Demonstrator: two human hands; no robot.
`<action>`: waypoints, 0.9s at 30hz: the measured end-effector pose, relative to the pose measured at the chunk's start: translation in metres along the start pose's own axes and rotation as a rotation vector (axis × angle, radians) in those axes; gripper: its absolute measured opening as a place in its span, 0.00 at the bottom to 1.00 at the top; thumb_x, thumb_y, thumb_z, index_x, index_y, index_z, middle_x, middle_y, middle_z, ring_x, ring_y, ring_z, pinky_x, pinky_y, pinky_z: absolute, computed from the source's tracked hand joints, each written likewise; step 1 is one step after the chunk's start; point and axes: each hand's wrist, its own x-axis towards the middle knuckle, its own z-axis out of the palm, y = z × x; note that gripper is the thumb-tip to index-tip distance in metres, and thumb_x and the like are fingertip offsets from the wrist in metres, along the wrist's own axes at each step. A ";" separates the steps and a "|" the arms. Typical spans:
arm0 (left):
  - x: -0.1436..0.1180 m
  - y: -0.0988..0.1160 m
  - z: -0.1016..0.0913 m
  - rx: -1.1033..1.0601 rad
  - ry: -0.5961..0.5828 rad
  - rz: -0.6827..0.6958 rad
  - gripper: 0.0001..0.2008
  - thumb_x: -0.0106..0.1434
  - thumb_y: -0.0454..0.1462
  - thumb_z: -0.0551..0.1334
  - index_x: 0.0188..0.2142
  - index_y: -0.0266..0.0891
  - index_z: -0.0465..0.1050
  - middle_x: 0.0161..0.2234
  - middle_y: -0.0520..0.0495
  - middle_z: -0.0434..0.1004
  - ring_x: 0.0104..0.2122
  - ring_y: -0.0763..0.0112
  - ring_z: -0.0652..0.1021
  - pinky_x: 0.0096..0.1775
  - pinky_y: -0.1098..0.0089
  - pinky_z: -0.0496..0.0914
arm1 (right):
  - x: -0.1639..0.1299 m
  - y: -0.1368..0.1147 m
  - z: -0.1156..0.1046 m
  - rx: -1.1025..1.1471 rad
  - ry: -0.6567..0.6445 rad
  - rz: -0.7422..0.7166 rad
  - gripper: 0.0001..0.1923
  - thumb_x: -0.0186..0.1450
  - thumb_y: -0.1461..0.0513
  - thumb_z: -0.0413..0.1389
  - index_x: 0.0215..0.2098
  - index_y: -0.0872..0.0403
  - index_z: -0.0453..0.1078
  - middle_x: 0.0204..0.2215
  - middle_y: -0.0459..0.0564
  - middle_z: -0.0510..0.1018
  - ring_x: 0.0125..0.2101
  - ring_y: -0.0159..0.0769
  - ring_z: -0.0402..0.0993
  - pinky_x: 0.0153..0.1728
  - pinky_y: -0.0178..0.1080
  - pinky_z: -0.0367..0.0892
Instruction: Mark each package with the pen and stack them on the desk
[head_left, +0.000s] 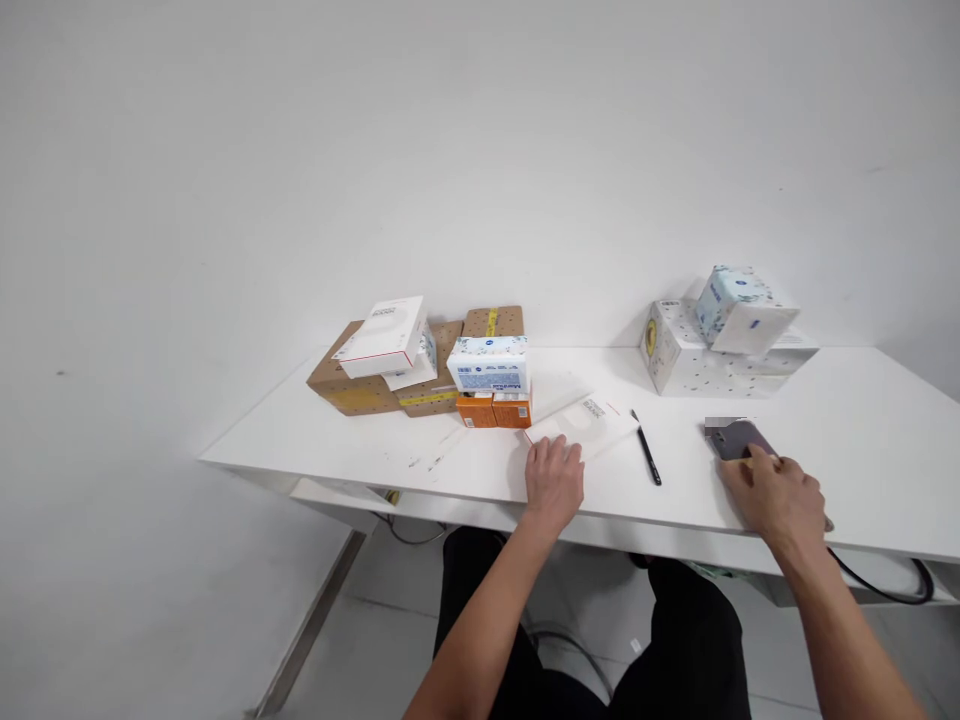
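Left of centre on the white bench [862, 440] sits a cluster of boxes: brown cardboard boxes [352, 385] at the back, a white flat box [382, 335] leaning on top of them, a blue-and-white tissue pack [489, 364] resting on two small orange boxes [495, 410].

Just below the middle of the frame, the left hand [553, 482] lies flat, palm down with fingers loosely spread, its fingertips pressing the near edge of a white envelope [581, 425]; it grips nothing.

Right of the envelope a black pen [646, 450] lies apart from both hands.

At lower right, the right hand [776, 497] rests on the bench with fingers curled loosely over the near end of a dark phone [735, 437].

Behind it, at right, a spotted white box [686, 360] carries a tilted tissue pack [739, 308].
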 end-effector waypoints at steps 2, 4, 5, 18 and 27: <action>0.017 0.006 0.003 0.075 -0.075 -0.029 0.13 0.63 0.39 0.57 0.46 0.41 0.72 0.44 0.39 0.74 0.42 0.53 0.72 0.40 0.53 0.69 | 0.010 0.003 0.006 -0.032 -0.032 -0.011 0.33 0.59 0.49 0.49 0.55 0.63 0.68 0.46 0.74 0.70 0.48 0.68 0.65 0.42 0.60 0.62; 0.038 0.009 0.008 0.128 -0.138 -0.071 0.14 0.63 0.42 0.57 0.45 0.40 0.72 0.41 0.39 0.73 0.41 0.53 0.71 0.39 0.54 0.68 | 0.018 0.001 0.007 -0.040 -0.066 0.015 0.32 0.60 0.48 0.48 0.53 0.62 0.69 0.45 0.73 0.71 0.48 0.66 0.65 0.42 0.59 0.62; 0.049 0.010 0.011 0.146 -0.160 -0.091 0.16 0.63 0.44 0.57 0.46 0.39 0.71 0.41 0.38 0.73 0.42 0.52 0.71 0.40 0.53 0.68 | 0.021 -0.001 0.006 -0.043 -0.070 0.024 0.31 0.60 0.48 0.48 0.52 0.61 0.70 0.45 0.72 0.71 0.48 0.66 0.64 0.42 0.59 0.62; 0.117 0.008 0.034 0.054 -0.141 -0.106 0.25 0.64 0.47 0.54 0.56 0.36 0.64 0.54 0.35 0.66 0.51 0.51 0.67 0.49 0.55 0.62 | 0.065 -0.071 -0.074 0.374 0.441 -0.103 0.40 0.61 0.50 0.54 0.66 0.57 0.49 0.60 0.70 0.54 0.57 0.58 0.57 0.46 0.56 0.65; 0.081 -0.021 0.041 -0.085 -0.192 -0.156 0.22 0.62 0.47 0.57 0.54 0.44 0.67 0.51 0.39 0.69 0.50 0.51 0.67 0.50 0.51 0.63 | 0.141 -0.114 -0.081 0.364 0.326 -0.033 0.33 0.59 0.51 0.59 0.59 0.52 0.61 0.64 0.65 0.44 0.54 0.72 0.54 0.46 0.71 0.54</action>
